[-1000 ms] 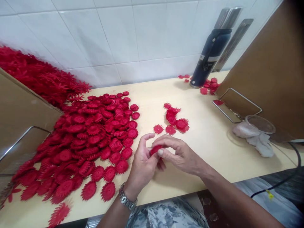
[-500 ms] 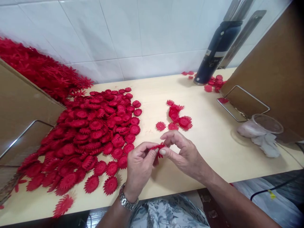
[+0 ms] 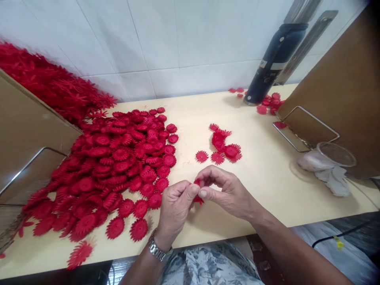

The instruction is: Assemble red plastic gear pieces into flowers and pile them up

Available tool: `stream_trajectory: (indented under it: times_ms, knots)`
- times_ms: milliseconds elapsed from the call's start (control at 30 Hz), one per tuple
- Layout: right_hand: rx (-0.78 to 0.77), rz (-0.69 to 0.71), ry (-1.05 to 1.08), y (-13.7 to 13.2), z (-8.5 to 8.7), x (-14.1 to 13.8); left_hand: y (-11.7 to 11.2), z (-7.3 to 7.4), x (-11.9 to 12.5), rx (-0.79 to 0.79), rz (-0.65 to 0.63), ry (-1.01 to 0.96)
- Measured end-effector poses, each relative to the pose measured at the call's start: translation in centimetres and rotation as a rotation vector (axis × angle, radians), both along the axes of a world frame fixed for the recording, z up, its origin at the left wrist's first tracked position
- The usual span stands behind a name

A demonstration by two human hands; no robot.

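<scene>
My left hand [image 3: 175, 208] and my right hand [image 3: 224, 190] meet above the front of the pale wooden table [image 3: 267, 174]. Both pinch one small red flower-shaped plastic piece [image 3: 197, 198] between fingertips and thumbs; it is mostly hidden by the fingers. A metal watch [image 3: 158, 250] sits on my left wrist. To the left lies a large heap of red flower discs [image 3: 118, 162]. Just beyond my hands sits a small cluster of the same red pieces [image 3: 224, 148], with a single one [image 3: 202, 156] apart.
A dark blue bottle [image 3: 274, 65] stands at the back right by a few red pieces [image 3: 270, 103]. Brown cardboard panels with wire stands flank the table, left [image 3: 26, 130] and right [image 3: 341, 87]. A clear cup with white cloth [image 3: 329, 164] lies at right. Spiky red parts [image 3: 50, 87] pile against the tiled wall.
Both hands stayed together on the red piece, with fingers shifting around it and closing tighter. The view tilted slightly downward.
</scene>
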State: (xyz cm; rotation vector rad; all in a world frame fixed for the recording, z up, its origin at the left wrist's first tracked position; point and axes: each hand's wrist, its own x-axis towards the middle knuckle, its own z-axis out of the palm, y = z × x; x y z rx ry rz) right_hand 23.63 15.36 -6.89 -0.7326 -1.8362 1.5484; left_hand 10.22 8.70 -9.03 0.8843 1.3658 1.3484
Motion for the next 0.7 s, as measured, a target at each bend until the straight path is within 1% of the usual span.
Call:
stream_trajectory:
  times_ms: [67,133,167,233,333,433,500,567,700]
  knots:
    - [-0.032,0.009,0.039,0.2,-0.2,0.0,0.0,-0.1,-0.1,-0.01,-0.021,-0.066]
    - [-0.006,0.013,0.058,0.4,-0.5,0.0,0.0,0.0,-0.1,-0.019,-0.046,-0.126]
    - [0.027,0.017,0.065,0.4,-0.5,0.0,0.0,0.2,-0.1,-0.026,-0.056,-0.154]
    - [0.143,-0.011,0.069,0.4,-0.5,0.1,0.2,0.5,0.1,-0.042,-0.052,-0.219]
    - [0.369,-0.163,0.041,0.1,-0.5,0.0,0.7,1.1,0.6,-0.032,0.008,-0.322]
    - [0.517,-0.313,0.022,-0.2,-0.6,0.2,1.4,1.4,1.1,-0.021,0.08,-0.405]
    - [0.578,-0.384,0.031,-0.3,-0.9,0.4,1.9,1.6,1.5,-0.017,0.164,-0.444]
    - [0.624,-0.424,0.034,-0.3,-1.1,0.8,2.5,1.9,1.7,0.005,0.243,-0.448]
    - [0.634,-0.468,0.065,-0.2,-1.5,1.9,4.3,2.5,1.7,0.059,0.29,-0.381]
